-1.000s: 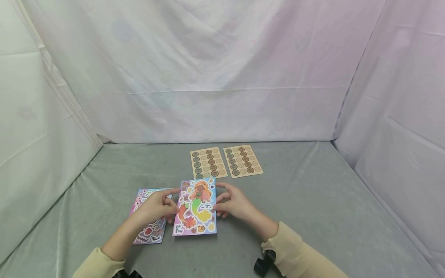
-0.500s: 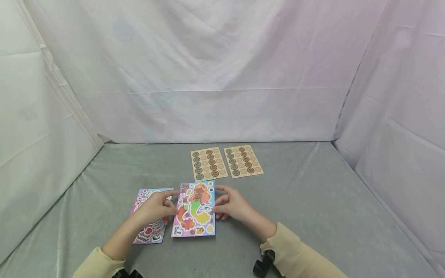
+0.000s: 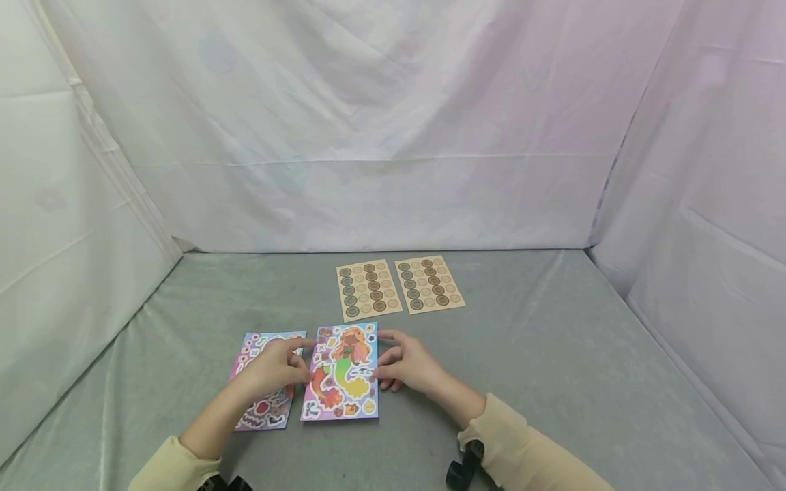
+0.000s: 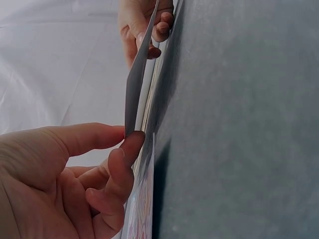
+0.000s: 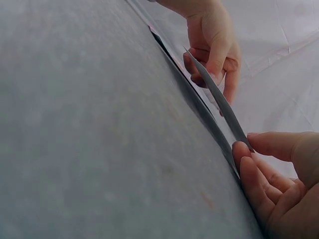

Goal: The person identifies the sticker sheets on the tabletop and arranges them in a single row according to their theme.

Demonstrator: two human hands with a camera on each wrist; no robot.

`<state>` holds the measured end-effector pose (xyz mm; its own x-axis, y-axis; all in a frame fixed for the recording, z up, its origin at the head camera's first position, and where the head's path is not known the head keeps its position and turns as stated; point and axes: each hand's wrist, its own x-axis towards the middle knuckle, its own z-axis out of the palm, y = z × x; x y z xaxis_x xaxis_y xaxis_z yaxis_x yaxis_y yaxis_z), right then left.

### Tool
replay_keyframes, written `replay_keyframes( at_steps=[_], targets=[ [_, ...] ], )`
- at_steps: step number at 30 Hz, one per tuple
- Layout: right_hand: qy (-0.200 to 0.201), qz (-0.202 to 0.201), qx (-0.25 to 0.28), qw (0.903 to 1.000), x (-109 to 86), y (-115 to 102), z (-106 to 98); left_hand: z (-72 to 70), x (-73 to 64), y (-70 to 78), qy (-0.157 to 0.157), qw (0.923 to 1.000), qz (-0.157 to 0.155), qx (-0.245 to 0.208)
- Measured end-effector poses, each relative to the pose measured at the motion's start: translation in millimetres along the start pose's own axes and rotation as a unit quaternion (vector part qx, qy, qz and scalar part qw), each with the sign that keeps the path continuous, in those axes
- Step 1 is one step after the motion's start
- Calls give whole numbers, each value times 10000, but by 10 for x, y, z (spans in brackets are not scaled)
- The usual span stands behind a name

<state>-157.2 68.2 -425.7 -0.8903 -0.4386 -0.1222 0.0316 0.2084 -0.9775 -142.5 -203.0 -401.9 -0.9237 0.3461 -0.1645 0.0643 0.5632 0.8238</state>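
Observation:
A mermaid sticker sheet (image 3: 341,372) with a pink and blue ground is held by its two side edges, a little above the grey cloth. My left hand (image 3: 275,368) pinches its left edge between thumb and fingers. On the opposite edge, my right hand (image 3: 410,361) does the same. The left wrist view catches the sheet (image 4: 137,89) nearly edge-on and raised off the surface; it looks slightly bent in the right wrist view. Beneath my left hand lies another colourful sticker sheet (image 3: 263,412), partly covered by that hand.
Two tan sheets of round stickers, one on the left (image 3: 370,290) and one on the right (image 3: 430,284), lie side by side farther back. Grey cloth (image 3: 522,354) covers the table. White curtains (image 3: 393,136) stand at the back and both sides.
Both hands have brought the mermaid sticker sheet slightly nearer and to the left. Its top edge has come away from over the left tan sheet. The other sheets stay put.

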Motion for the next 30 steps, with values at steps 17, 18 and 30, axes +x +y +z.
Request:
replay_keyframes(
  at_steps=[17, 18, 30],
  targets=[
    [-39, 54, -165, 9998, 13, 22, 23, 17, -8, 16, 100, 9996, -87, 268],
    [-29, 71, -188, 9998, 19, 26, 25, 17, -9, 17, 103, 9995, -94, 282],
    [46, 267, -482, 9985, 34, 16, 51, 22, -4, 6, 120, 9993, -197, 306]
  ],
)
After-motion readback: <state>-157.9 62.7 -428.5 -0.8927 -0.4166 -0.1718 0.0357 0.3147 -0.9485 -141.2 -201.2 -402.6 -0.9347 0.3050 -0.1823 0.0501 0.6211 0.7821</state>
